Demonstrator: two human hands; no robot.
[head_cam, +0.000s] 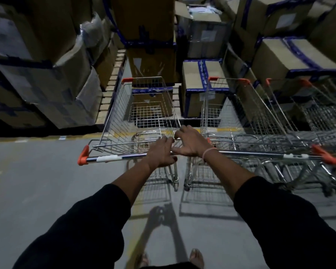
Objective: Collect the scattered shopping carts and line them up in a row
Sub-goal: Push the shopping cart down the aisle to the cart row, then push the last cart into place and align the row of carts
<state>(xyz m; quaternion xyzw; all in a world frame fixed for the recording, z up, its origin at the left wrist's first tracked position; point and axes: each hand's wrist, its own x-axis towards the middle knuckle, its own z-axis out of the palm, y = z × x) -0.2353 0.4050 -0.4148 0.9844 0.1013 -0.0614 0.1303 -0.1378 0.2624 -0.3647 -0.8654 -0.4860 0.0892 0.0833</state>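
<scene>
Straight ahead stands a wire shopping cart (114,105) with orange corner caps, its chrome handle bar (109,158) across the middle of the view. My left hand (159,152) lies over the right part of that bar with its fingers curled around it. My right hand (190,142) is just beside it with fingers spread, over the gap at the bar's right end. A second cart (260,154) stands parallel and close on the right. A third cart (318,113) is beyond it at the right edge. All the baskets look empty.
Stacked cardboard boxes (204,88) with blue tape on wooden pallets (109,94) wall off the space just ahead of the carts. Grey concrete floor (37,181) with a faded yellow line spreads to the left and behind. My sandalled feet (196,257) show at the bottom.
</scene>
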